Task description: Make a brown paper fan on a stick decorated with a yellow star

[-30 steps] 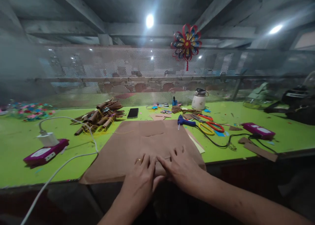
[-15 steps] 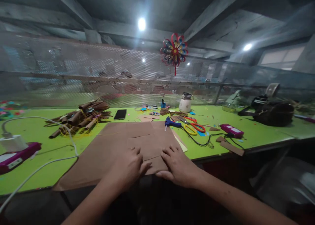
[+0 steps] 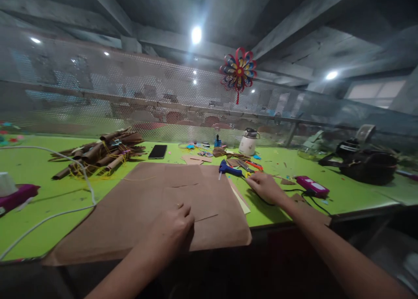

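Note:
A large brown paper sheet [image 3: 146, 203] lies on the green table [image 3: 42, 181] in front of me, with a smaller cut brown piece [image 3: 192, 198] on top. My left hand [image 3: 173, 229] rests palm down on the sheet's near edge, fingers lying on the paper; a ring shows on one finger. My right hand [image 3: 266, 186] is stretched out to the right of the sheet, fingers curled down over the table beside a blue glue gun [image 3: 228, 169] and red-handled scissors [image 3: 256, 164]. What the fingers grip is hidden under the hand.
A pile of brown paper rolls [image 3: 104, 153] and a phone [image 3: 157, 151] lie at the back left. A white cable [image 3: 48, 216] runs along the left. A white jar [image 3: 248, 144], magenta box [image 3: 311, 186] and black bag [image 3: 369, 164] stand right. A mesh screen [image 3: 163, 103] backs the table.
My right hand left the brown paper and reached right to the scissors by the glue gun. My left hand stayed on the sheet. The view turned to the right.

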The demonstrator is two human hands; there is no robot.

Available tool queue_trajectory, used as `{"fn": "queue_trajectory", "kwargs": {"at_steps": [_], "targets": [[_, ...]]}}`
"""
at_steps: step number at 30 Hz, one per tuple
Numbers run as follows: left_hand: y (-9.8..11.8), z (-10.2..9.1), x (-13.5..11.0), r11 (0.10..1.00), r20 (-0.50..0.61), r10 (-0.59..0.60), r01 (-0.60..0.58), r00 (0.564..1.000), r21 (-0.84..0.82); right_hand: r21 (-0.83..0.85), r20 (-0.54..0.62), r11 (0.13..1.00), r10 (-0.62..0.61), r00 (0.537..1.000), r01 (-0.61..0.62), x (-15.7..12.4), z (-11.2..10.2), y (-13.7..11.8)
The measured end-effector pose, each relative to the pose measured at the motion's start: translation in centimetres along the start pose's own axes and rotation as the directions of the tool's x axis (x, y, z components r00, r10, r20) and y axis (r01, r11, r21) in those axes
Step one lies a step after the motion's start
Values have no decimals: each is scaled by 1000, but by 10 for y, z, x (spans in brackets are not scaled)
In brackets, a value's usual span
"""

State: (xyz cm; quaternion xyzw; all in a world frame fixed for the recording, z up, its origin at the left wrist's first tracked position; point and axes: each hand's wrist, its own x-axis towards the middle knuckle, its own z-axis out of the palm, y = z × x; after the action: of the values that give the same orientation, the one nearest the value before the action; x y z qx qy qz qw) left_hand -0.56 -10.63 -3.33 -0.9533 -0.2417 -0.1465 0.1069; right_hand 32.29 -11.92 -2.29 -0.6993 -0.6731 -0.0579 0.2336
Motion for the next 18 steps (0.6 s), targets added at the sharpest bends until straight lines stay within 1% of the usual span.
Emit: {"fn": "queue_trajectory", "kwargs": {"at_steps": [1, 2, 4, 5, 7, 9, 13, 16, 18], "targets": [[1, 0, 0, 1000, 12, 4, -5, 1000, 23, -89, 30, 990, 112, 993, -109, 12, -2, 20], [2, 1, 1, 999, 21, 6, -7, 1000, 48, -181, 63, 961, 223, 973, -208, 22, -4, 39], [4, 2, 1, 995, 18, -1, -1, 1000, 96, -248, 67, 928, 303, 951, -278, 37, -6, 71], [6, 3, 0, 993, 13, -4, 2, 1000, 115, -270, 68, 916, 325, 943, -296, 43, -6, 83], [7, 4, 0, 991, -5, -8, 9, 1000, 133, -296, 62, 900, 351, 934, -318, 52, -4, 99], [8, 5, -1, 991, -17, -4, 6, 1000, 131, -318, 51, 884, 377, 925, -343, 62, 0, 107], [6, 6, -2, 988, -14, 29, -27, 999, 151, -351, 56, 860, 415, 908, -371, 92, 13, 115], [4, 10, -4, 985, -35, 38, -31, 999, 170, -369, 90, 858, 416, 905, -358, 113, 29, 118], [3, 13, -5, 986, -70, 48, -36, 996, 163, -376, 112, 866, 397, 911, -331, 123, 39, 118]]}}
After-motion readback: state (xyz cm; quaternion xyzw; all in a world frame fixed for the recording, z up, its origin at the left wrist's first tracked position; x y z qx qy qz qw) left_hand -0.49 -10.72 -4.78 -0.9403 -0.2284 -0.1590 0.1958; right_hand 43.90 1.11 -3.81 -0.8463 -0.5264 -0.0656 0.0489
